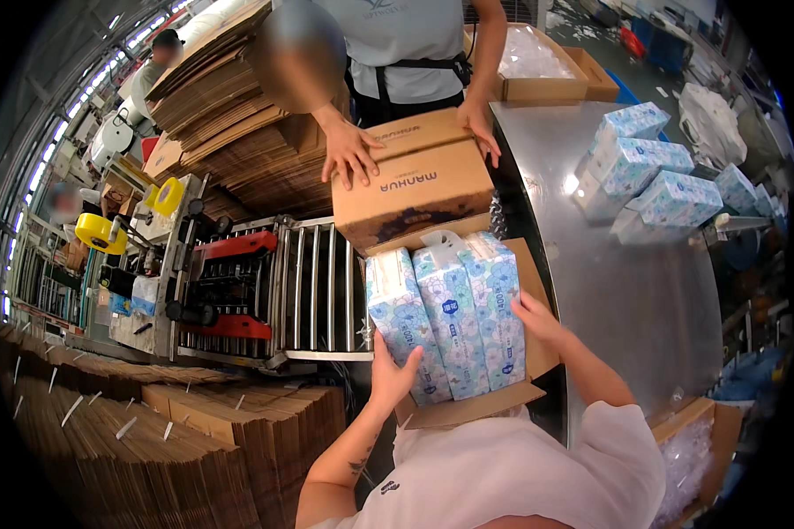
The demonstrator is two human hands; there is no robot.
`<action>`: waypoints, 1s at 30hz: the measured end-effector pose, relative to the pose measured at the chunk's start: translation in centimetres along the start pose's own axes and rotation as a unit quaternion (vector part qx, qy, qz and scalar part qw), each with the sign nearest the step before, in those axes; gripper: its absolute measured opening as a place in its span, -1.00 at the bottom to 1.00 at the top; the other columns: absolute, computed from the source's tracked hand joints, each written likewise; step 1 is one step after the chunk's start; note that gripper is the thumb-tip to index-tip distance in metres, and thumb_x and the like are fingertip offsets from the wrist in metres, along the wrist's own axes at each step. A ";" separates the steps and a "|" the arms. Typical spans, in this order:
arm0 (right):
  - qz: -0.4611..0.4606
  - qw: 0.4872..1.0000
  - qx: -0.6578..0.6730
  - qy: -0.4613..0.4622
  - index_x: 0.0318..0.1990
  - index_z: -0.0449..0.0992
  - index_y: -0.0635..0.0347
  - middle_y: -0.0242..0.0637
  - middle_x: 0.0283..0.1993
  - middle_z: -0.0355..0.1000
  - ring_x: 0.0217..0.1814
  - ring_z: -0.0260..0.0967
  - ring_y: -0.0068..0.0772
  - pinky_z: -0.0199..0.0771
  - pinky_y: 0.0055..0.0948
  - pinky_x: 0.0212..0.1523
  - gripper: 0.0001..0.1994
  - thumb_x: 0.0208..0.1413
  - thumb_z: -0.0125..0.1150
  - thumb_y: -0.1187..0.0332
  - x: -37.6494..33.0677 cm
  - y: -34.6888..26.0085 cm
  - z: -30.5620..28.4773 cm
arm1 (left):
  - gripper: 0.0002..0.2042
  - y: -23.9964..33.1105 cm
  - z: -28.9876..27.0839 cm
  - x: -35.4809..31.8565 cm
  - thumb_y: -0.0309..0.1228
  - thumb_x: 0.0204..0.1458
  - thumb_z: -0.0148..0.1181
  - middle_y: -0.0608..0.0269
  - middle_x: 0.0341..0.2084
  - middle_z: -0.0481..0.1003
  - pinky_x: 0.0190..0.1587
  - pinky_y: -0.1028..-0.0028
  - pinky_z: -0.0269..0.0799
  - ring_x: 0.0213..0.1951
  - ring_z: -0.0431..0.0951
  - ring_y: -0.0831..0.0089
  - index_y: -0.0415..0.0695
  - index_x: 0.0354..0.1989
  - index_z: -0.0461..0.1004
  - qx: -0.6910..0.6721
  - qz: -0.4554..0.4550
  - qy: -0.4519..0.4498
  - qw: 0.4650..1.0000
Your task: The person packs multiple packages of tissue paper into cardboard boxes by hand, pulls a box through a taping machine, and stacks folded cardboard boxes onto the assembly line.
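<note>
A bundle of three blue-and-white floral tissue packs (454, 317) stands side by side, with a pale plastic carry handle at its far end. My left hand (394, 370) clasps the bundle's near left side, thumb lying on the front pack. On the opposite side my right hand (535, 315) presses against the right pack. Beneath and around the bundle is an open cardboard carton (476, 407), its flaps spread out. How deep the packs sit in it I cannot tell. Just beyond, a co-worker's two hands rest on a closed brown carton (415, 189).
To the right is a metal table (626, 309) with several more tissue bundles (648, 159) at its far end. Left of the cartons runs a roller conveyor (313, 282) with a red-and-black taping machine (234, 282). Flattened cardboard stacks (150, 450) fill the lower left.
</note>
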State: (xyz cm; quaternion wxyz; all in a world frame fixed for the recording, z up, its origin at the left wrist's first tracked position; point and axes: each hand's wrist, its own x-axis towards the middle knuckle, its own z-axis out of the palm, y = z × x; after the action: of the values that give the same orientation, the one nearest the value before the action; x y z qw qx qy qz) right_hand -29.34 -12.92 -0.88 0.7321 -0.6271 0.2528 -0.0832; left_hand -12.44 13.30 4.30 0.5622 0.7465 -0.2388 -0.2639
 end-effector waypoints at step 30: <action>-0.383 0.753 -0.509 0.162 -0.07 0.39 0.27 -0.14 -0.01 0.31 0.04 0.26 -0.08 0.20 -0.15 0.07 -0.55 -0.19 0.26 0.35 -2.1 -6.4 6.7 | -0.54 5.6 2.6 0.5 -0.22 -0.13 0.25 0.01 -0.05 0.42 0.01 0.08 0.29 -0.01 0.39 -0.09 -0.22 -0.07 0.41 0.508 0.305 0.097 0.800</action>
State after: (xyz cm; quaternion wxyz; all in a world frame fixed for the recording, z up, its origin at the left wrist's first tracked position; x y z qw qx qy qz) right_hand -26.67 -7.41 6.43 0.1593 -0.9288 0.1108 -0.3158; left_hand -14.14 9.67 9.06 0.1739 0.8354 -0.4981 0.1541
